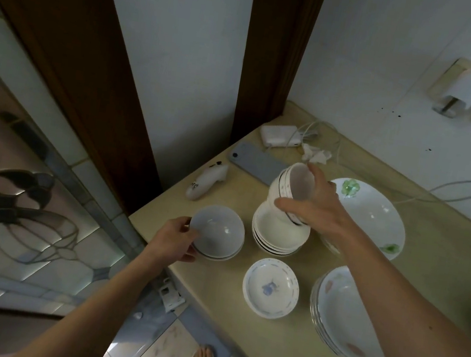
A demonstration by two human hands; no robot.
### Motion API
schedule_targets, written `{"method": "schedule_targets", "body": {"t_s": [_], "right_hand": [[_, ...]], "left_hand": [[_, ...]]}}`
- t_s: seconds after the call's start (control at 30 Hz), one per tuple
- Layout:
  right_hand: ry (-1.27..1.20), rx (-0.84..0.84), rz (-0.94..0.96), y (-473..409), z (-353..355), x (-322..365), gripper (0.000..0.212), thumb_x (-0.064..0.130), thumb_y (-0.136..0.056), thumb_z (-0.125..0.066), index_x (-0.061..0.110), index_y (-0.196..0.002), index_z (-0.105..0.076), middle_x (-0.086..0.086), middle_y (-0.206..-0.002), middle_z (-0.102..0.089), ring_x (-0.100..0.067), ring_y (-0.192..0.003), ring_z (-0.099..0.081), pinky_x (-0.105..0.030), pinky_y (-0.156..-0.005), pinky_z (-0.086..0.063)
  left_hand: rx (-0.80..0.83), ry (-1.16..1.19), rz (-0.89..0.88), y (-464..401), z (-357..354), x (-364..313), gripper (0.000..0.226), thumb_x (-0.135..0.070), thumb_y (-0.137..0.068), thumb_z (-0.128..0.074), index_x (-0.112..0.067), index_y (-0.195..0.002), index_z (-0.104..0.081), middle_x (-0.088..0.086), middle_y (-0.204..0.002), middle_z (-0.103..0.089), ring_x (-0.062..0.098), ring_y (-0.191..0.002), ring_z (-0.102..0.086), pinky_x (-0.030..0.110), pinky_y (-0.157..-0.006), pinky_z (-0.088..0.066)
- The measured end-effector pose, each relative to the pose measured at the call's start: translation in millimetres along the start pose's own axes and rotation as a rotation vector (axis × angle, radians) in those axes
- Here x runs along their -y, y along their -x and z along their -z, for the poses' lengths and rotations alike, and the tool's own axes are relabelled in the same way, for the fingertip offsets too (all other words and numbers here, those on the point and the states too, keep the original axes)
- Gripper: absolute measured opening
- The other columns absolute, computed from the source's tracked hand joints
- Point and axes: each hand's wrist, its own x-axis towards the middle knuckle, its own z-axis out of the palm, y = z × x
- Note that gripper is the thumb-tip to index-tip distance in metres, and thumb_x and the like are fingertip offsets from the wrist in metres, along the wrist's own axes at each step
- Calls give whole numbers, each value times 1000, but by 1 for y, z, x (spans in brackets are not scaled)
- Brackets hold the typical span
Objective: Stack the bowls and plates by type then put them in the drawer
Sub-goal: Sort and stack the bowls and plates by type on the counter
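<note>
Sorting stage, partly done; no drawer visible.
- Right hand (312, 212): grip curled round tilted rice bowls (290, 187), apparently two nested, held over cream bowl stack (279, 231) mid-tabletop (277, 354).
- Left hand (175, 241): grip pinched rim of white bowl pair (218, 232) at tabletop's left edge.
- Blue-patterned small dish (270, 289): stood alone, front.
- Pink-flowered plate stack (345, 316): formed, right front.
- Green-leaf plate (376, 213): behind right hand.
- Left to do: finish bowl stacks, move all to drawer.

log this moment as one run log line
right hand: grips tilted bowls over bowl stack | left hand: holds grey bowls at counter edge | drawer: not in view
</note>
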Motion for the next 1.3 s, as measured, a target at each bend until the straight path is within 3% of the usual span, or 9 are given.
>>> {"method": "schedule_targets", "body": {"t_s": [0.2, 0.33, 0.47, 0.6, 0.77, 0.93, 1.07, 1.2, 1.3], "right_hand": [[20, 124, 213, 22, -24, 35, 123, 50, -56, -88, 37, -156, -16, -3, -150, -29, -30, -134, -39, -43, -104, -41], [210, 214, 365, 32, -72, 41, 121, 51, -60, -85, 42, -152, -8, -1, -150, -22, -28, -139, -24, -41, -104, -38], [419, 225, 390, 32, -101, 37, 124, 52, -60, -84, 34, -155, -6, -7, -144, -25, -31, -132, -25, -41, -104, -36], [570, 222, 428, 27, -117, 32, 127, 58, -58, -83, 30, -155, -6, -12, -143, -27, -34, -130, -29, -42, -103, -38], [592, 224, 434, 24, -127, 30, 127, 60, -58, -81, 30, -155, -5, -14, -141, -28, -34, -127, -30, -43, -100, -38], [618, 215, 437, 21, -133, 33, 124, 61, -63, -79, 26, -156, -6, -16, -143, -27, -36, -130, -29, -46, -104, -36], [645, 237, 447, 22, -133, 33, 125, 62, -66, -80, 27, -158, -3, -15, -150, -23, -36, -136, -27, -47, -109, -35], [461, 329, 347, 29, -114, 41, 130, 68, -63, -81, 28, -160, -4, -7, -162, -13, -32, -147, -15, -49, -116, -29], [119, 139, 263, 41, -87, 41, 93, 52, -79, -78, 24, -155, -33, -2, -157, -36, -20, -142, -37, -40, -115, -37]], "left_hand": [[-16, -22, -90, 2, 6, 3, 40, -13, -99, -59, -17, -139, -57, 7, -126, -62, 25, -86, -73, 37, -68, -65], [-7, 39, -83, 5, 8, -1, 34, -14, -101, -57, -16, -135, -60, 10, -117, -67, 29, -88, -73, 44, -70, -65], [17, 154, -48, 10, 16, -4, 25, -23, -105, -51, -18, -126, -64, 6, -100, -74, 24, -78, -76, 45, -75, -64], [43, 287, 30, 12, 23, -3, 38, -38, -107, -42, -14, -128, -63, 13, -113, -70, 32, -93, -73, 46, -79, -63], [110, 275, -4, 16, 25, -4, 38, -52, -101, -47, -26, -123, -62, 3, -120, -65, 32, -105, -69, 50, -83, -62], [121, 190, -73, 18, 20, -5, 10, -39, -101, -55, -38, -111, -59, -7, -110, -71, 18, -95, -73, 47, -84, -62], [89, 129, -100, 18, 15, -8, 14, -26, -104, -51, -33, -113, -59, -2, -108, -72, 19, -97, -72, 42, -80, -63], [27, 151, -87, 15, 10, -9, 19, -15, -103, -47, -25, -114, -60, 4, -103, -71, 23, -91, -73, 38, -67, -64], [-7, 152, -49, 10, 8, -11, 17, -17, -103, -48, -22, -115, -59, 6, -104, -68, 28, -91, -72, 43, -70, -65]]}}
